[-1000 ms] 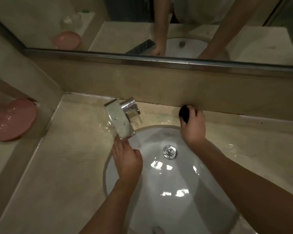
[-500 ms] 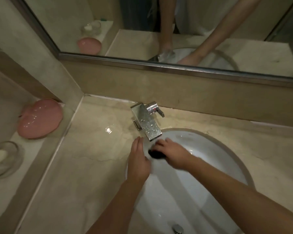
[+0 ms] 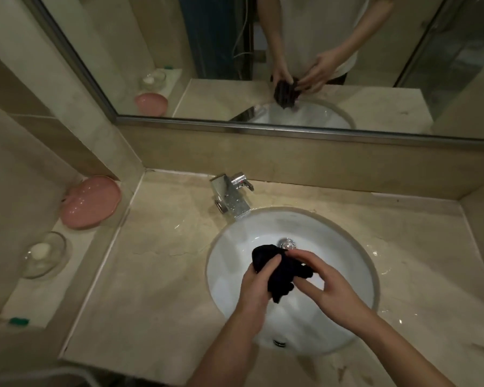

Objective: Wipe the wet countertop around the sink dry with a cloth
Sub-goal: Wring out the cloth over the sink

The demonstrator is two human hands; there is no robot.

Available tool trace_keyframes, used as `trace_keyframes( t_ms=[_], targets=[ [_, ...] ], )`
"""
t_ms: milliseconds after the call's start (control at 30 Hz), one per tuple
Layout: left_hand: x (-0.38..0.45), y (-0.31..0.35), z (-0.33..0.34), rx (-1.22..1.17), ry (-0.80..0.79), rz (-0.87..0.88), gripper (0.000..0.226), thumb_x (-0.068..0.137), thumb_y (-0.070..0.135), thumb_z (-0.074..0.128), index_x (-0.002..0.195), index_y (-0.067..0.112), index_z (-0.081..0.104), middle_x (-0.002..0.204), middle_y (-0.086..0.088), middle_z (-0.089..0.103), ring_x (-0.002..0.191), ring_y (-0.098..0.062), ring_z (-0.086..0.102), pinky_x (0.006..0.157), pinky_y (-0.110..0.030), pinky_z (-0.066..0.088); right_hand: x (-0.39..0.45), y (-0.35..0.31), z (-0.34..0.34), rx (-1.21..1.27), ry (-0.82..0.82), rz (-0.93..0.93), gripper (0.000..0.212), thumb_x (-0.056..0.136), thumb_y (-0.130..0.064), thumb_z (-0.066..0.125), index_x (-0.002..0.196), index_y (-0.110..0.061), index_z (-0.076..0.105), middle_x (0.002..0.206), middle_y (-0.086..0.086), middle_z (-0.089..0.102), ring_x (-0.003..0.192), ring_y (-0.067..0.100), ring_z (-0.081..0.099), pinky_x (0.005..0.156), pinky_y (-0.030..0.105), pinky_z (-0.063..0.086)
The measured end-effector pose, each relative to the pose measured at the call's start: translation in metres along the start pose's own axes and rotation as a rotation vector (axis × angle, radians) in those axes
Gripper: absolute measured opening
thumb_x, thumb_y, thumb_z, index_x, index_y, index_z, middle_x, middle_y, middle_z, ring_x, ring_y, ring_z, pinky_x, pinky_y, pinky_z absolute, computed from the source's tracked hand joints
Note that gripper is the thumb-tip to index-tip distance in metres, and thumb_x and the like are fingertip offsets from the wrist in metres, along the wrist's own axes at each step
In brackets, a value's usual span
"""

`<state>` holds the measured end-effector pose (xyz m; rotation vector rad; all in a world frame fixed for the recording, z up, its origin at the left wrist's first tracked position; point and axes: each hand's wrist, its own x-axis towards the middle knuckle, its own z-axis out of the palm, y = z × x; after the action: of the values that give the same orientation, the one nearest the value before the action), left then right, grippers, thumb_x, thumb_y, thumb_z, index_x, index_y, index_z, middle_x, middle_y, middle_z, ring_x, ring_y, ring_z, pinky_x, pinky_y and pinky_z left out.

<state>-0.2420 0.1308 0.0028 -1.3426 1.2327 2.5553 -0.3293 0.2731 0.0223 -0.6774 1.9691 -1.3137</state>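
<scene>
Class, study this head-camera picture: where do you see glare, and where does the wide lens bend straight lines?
Head view: dim, warm light; glare on the white sink and on water on the countertop beside the faucet; the mirror edge bows from lens distortion; the black cloth shows little detail.

Sink [image 3: 235, 275] set in desk [image 3: 157, 275]; tap [image 3: 229, 196] behind it; cloth [image 3: 280, 270] above sink; two dishes [image 3: 90, 202] on shelf [image 3: 25, 303] left.
</scene>
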Motion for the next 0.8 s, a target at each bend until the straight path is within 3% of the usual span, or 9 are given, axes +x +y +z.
trace_keyframes(
  t_ms=[133,267,400,467,533,600,700,800],
  targets=[
    [-0.024,0.002,0.013,-0.131,0.007,-0.027,0.051,0.076,0.035,0.082,0.121,0.013,0.07,0.109,-0.01,0.072,0.092,-0.025,0.067,0.068,-0.032,0.051,-0.022,0.001,-0.003,0.117,0.204,0.064,0.014,0.095,-0.02,0.068,0.103,-0.031,0.071,0.104,-0.017,0.07,0.098,0.006,0.066,0.081,0.022,0.05],
    [-0.048,0.0,0.033,-0.198,-0.028,-0.091,0.038,0.084,0.029,0.074,0.11,0.001,0.07,0.09,-0.016,0.072,0.076,-0.026,0.07,0.064,-0.033,0.057,-0.042,-0.007,0.026,-0.001,0.102,-0.079,0.02,0.094,-0.014,0.068,0.098,-0.033,0.066,0.093,-0.013,0.068,0.088,0.013,0.065,0.075,0.021,0.051],
    [-0.062,-0.003,0.023,-0.15,-0.124,-0.067,0.044,0.083,0.028,0.078,0.115,-0.002,0.072,0.112,-0.023,0.07,0.098,-0.031,0.071,0.087,-0.039,0.054,-0.048,-0.019,0.015,0.028,-0.05,-0.039,0.032,0.096,-0.004,0.061,0.095,-0.034,0.072,0.089,-0.013,0.071,0.08,0.005,0.065,0.074,0.021,0.05],
    [-0.067,0.0,0.013,-0.067,-0.163,-0.006,0.05,0.074,0.021,0.082,0.116,-0.003,0.07,0.105,-0.02,0.068,0.085,-0.024,0.066,0.078,-0.035,0.055,-0.045,-0.022,-0.006,-0.094,0.044,-0.139,0.037,0.093,-0.001,0.062,0.105,-0.034,0.073,0.098,-0.015,0.072,0.092,0.002,0.066,0.078,0.017,0.048],
    [-0.066,0.005,0.004,0.043,-0.153,0.033,0.052,0.069,0.019,0.085,0.113,-0.004,0.07,0.096,-0.017,0.066,0.075,-0.019,0.06,0.068,-0.028,0.05,-0.036,-0.023,-0.022,-0.416,0.19,-0.291,0.037,0.091,-0.015,0.069,0.121,-0.036,0.065,0.122,-0.025,0.059,0.116,-0.005,0.053,0.091,0.01,0.041],
    [-0.067,0.013,0.002,0.132,-0.159,0.065,0.049,0.069,0.025,0.086,0.108,0.0,0.071,0.088,-0.013,0.062,0.071,-0.016,0.058,0.065,-0.026,0.046,-0.03,-0.028,-0.019,-0.572,0.127,-0.293,0.023,0.094,-0.033,0.068,0.115,-0.041,0.066,0.115,-0.029,0.06,0.116,-0.007,0.052,0.091,0.015,0.044],
    [-0.062,0.023,0.002,0.14,-0.131,0.073,0.032,0.079,0.024,0.084,0.101,0.005,0.071,0.089,-0.011,0.069,0.081,-0.02,0.069,0.068,-0.026,0.049,-0.032,-0.034,0.013,-0.349,0.077,-0.204,0.013,0.098,-0.027,0.062,0.102,-0.036,0.069,0.09,-0.023,0.071,0.092,0.002,0.067,0.082,0.023,0.05],
    [-0.054,0.028,-0.006,0.048,-0.107,-0.05,0.037,0.072,0.027,0.09,0.096,0.009,0.067,0.09,-0.011,0.065,0.08,-0.024,0.065,0.086,-0.041,0.056,-0.042,-0.032,0.047,-0.071,0.064,-0.078,0.022,0.099,-0.013,0.06,0.105,-0.03,0.073,0.091,-0.018,0.073,0.09,0.009,0.068,0.085,0.024,0.048]
  ],
)
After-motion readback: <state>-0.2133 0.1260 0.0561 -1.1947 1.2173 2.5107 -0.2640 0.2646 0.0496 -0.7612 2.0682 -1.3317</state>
